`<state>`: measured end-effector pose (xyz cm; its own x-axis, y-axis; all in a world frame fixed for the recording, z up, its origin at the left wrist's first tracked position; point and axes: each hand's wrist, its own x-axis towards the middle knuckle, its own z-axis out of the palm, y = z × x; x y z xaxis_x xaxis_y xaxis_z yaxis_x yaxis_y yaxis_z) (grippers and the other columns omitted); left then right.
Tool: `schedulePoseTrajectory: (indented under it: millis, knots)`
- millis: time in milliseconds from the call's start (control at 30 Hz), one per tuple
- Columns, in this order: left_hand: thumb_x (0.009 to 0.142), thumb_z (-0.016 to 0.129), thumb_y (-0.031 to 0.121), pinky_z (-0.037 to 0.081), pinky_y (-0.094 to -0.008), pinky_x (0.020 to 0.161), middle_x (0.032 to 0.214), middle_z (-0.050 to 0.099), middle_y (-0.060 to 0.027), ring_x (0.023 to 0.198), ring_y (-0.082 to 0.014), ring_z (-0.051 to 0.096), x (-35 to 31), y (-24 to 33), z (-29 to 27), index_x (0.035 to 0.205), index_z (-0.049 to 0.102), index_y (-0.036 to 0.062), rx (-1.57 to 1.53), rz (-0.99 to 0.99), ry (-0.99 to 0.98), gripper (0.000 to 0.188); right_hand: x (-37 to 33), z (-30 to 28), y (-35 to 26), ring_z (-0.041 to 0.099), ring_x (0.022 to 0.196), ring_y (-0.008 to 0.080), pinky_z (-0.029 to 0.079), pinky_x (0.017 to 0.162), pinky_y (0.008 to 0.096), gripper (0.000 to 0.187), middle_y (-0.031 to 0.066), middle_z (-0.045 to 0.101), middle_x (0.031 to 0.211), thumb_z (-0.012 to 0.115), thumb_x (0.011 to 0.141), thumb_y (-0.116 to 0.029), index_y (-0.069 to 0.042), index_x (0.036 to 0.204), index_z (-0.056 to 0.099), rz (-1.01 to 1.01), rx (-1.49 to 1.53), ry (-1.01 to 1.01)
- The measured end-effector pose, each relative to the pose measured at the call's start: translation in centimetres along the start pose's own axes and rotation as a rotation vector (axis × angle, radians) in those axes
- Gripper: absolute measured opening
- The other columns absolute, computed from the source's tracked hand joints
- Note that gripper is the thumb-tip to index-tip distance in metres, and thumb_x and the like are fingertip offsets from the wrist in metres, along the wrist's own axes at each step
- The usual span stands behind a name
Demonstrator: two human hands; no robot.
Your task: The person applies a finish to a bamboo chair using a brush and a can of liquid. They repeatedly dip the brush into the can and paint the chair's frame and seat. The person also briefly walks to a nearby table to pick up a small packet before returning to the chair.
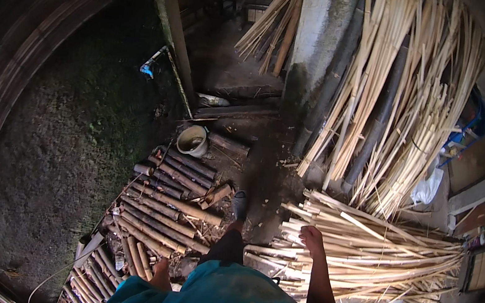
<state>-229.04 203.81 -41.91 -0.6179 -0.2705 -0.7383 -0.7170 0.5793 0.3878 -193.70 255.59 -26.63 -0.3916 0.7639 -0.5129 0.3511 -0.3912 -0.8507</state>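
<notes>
My right hand hangs above a wide pile of split bamboo strips on the ground, its fingers curled in and nothing showing in them. My left hand is low beside my blue shirt, over cut bamboo poles; its fingers are too small and dark to read. Those short brown poles lie side by side on the ground at my left. Between the poles and the strips, one of my feet is set forward in a dark sandal.
A pale bucket stands beyond the poles. Long bamboo strips lean upright at the far right, by a weathered pillar. A blue tap fitting juts out near a post at a mossy slope. A dark doorway opens ahead.
</notes>
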Motion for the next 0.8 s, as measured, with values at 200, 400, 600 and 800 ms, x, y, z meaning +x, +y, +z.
schedulePoseTrajectory:
  millis: [200,400,600,800]
  knots:
    - [0.082,0.062,0.049,0.046,-0.0425,0.057,0.082,0.063,-0.0165,0.067,-0.0255,0.057,8.1,27.7,18.6,0.102,0.066,0.0016,0.044,0.125,-0.23,0.052,25.4,2.1,-2.1,0.066,0.082,0.0218,0.051,0.065,0.0366,0.015,0.006,0.064,0.095,0.057,0.095,-0.021,-0.009,0.102,0.062,-0.044,-0.028,-0.042]
    - [0.098,0.049,0.032,0.05,-0.0425,0.08,0.096,0.071,-0.0138,0.092,-0.0289,0.066,5.8,66.4,36.3,0.113,0.064,0.0088,1.091,1.315,-0.138,0.031,39.4,-2.8,0.0,0.061,0.067,0.0251,0.044,0.047,0.0352,0.018,0.0126,0.058,0.076,0.049,0.095,-0.018,-0.005,0.086,0.057,0.277,-0.152,-0.037]
    - [0.085,0.068,0.044,0.048,-0.0368,0.09,0.11,0.07,-0.018,0.103,-0.0291,0.066,-1.6,94.1,40.6,0.115,0.067,0.0001,0.045,0.903,-0.456,0.052,52.6,3.7,-10.0,0.054,0.053,0.0217,0.044,0.046,0.0387,0.011,0.0061,0.056,0.068,0.061,0.091,-0.01,-0.009,0.083,0.055,0.626,-0.1,0.081]
    - [0.087,0.066,0.041,0.047,-0.035,0.09,0.115,0.067,-0.017,0.107,-0.0227,0.062,7.0,108.2,47.3,0.125,0.061,-0.0001,-0.114,0.737,-0.286,0.056,78.1,8.5,-23.3,0.049,0.05,0.0166,0.038,0.044,0.0324,0.011,0.0022,0.053,0.063,0.061,0.086,-0.017,-0.013,0.078,0.057,0.58,-0.097,-0.122]
